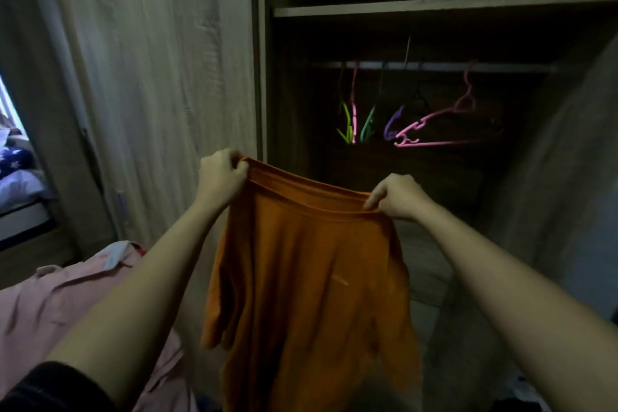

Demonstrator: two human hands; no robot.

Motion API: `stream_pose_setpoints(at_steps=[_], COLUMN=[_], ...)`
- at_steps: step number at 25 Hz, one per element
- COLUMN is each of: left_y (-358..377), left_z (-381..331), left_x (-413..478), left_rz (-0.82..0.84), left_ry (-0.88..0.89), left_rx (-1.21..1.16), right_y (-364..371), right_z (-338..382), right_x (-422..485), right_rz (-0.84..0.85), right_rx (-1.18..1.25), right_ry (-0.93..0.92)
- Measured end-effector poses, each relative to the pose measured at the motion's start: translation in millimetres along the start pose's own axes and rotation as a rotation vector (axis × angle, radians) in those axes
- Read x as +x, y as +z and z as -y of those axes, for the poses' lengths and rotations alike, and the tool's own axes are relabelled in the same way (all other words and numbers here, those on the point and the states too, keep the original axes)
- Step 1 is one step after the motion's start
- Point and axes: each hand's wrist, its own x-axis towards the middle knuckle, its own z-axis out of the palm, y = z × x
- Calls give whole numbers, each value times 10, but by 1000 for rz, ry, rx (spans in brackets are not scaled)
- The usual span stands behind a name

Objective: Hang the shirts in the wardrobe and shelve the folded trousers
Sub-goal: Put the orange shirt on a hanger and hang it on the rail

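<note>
As we faced the open wardrobe [261, 77], we held the orange shirt [307, 278] up by its upper edge. Our left hand [220, 177] was fisted round one end, and our right hand [398, 197] pinched the other between thumb and curled fingers. The shirt hung between our forearms, in front of the wardrobe and lower than the rail [434, 65], where coloured hangers [444, 130] dangled. A pink shirt [50, 304] lay beside our left arm, on what seemed a bed.
</note>
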Motion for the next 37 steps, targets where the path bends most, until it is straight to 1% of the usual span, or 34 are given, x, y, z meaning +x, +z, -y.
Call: stream_pose_setpoints(at_steps=[3, 5, 6, 8, 9, 11, 13, 14, 16, 17, 18, 20, 21, 22, 24, 25, 26, 28, 30, 32, 34, 37], left_y=[1, 42, 75, 159, 207, 305, 412, 452, 489, 494, 492, 491, 511, 572, 814, 967, 1132, 1496, 1837, 2061, 2207, 2275], left_z=[-13, -53, -71, -57, -33, 11, 30, 19, -51, -99, -147, -228, -278, -332, -462, -546, -629, -768, -839, -908, -998, -1163], left_x=[189, 296, 347, 488, 573, 742, 906, 974, 1108, 1186, 1262, 1391, 1426, 1467, 1605, 1690, 1779, 2016, 2222, 2334, 2408, 2432], left_rz=[35, 73, 137, 287, 329, 362, 434, 432, 363, 377, 456, 744, 823, 788, 505, 408, 384, 444, 513, 514, 489, 354], left_ry=[116, 242, 286, 293, 273, 280, 320, 328, 324, 310, 284, 229, 238, 261, 284, 223, 120, -105, -234, -297, -291, -262], left_rx=[-20, 63, 135, 267, 292, 295, 350, 356, 280, 202, 95, -130, -201, -255, -326, -378, -450, -585, -604, -597, -591, -500], right_y=[-172, -199, -199, -219, -249, -325, -409, -445, -517, -558, -599, -653, -660, -656, -631, -620, -615, -636, -705, -789, -863, -898], right_z=[-26, 25, 55, 99, 116, 124, 108, 101, 108, 126, 142, 169, 187, 213, 271, 300, 326, 366, 388, 402, 399, 363], right_x=[105, 207, 247, 322, 357, 440, 507, 530, 572, 591, 616, 687, 731, 771, 852, 894, 927, 964, 955, 907, 864, 784], right_rz=[-155, -149, -114, -32, -12, -57, -120, -114, -70, -52, -45, -47, -56, -69, -109, -137, -169, -212, -204, -186, -195, -214], right_rx=[43, 122, 134, 71, 44, 52, 37, 34, 113, 170, 209, 242, 276, 326, 412, 430, 438, 444, 430, 402, 383, 373], right_ry=[81, 81, 83, 109, 117, 120, 122, 120, 116, 120, 130, 162, 177, 193, 219, 228, 230, 211, 194, 175, 164, 155])
